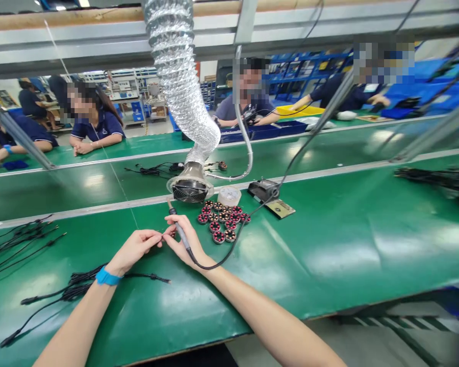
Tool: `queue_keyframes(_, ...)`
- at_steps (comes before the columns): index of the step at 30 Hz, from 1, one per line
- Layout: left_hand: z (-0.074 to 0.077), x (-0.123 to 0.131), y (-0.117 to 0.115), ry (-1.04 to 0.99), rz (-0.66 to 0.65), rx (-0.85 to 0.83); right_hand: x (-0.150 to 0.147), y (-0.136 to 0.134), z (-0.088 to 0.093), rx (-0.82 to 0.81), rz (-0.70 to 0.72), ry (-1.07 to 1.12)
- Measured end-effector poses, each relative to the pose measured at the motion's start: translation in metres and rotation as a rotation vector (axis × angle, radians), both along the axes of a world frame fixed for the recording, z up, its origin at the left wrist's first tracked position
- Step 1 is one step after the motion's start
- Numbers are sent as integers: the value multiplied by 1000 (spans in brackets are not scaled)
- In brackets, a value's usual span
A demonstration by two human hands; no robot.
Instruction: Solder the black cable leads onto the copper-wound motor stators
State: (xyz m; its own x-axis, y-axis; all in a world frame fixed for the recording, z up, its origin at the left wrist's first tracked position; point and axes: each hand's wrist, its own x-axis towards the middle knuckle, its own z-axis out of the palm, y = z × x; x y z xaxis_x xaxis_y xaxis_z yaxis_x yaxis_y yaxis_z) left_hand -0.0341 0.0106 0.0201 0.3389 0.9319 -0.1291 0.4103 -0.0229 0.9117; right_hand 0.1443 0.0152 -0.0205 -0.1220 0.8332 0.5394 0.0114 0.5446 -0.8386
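Observation:
My right hand (185, 237) has a soldering iron (181, 233) resting in it, tip pointing up and away from me. Its fingertips also meet those of my left hand (139, 245), which are pinched together on something too small to make out. A dark, round part, partly hidden by the fingers, shows between the two hands. Just to the right lies a cluster of motor stators (222, 219) with red or copper windings. A blue band (107, 277) circles my left wrist, and black cables (76, 285) lie beneath that forearm.
A fume extractor (191, 186) hangs from a silver duct beyond my hands. Beside it are a tape roll (229, 195) and a soldering iron stand (265, 191). More cable bundles (19, 244) lie left and far right (439, 181). Several people sit across the green bench (329, 239).

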Motion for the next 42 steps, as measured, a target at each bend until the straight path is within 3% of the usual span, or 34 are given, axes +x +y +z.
queue_keyframes(13,-7,5,2,-116,201,56,-4,-1,-2,-21,-83,13)
queue_keyframes(19,-11,11,-4,-60,75,50,-1,-5,14,147,-95,-86)
queue_keyframes(23,-14,13,-7,-78,17,53,-1,-7,16,177,-102,-116)
queue_keyframes(32,-3,4,-6,1,-1,146,-1,-2,-2,-32,-19,-46)
queue_keyframes(38,-7,4,-4,-59,-14,-33,0,-3,-1,33,-79,-112)
queue_keyframes(42,-12,8,-5,-130,76,-136,-3,-3,-4,70,-90,-140)
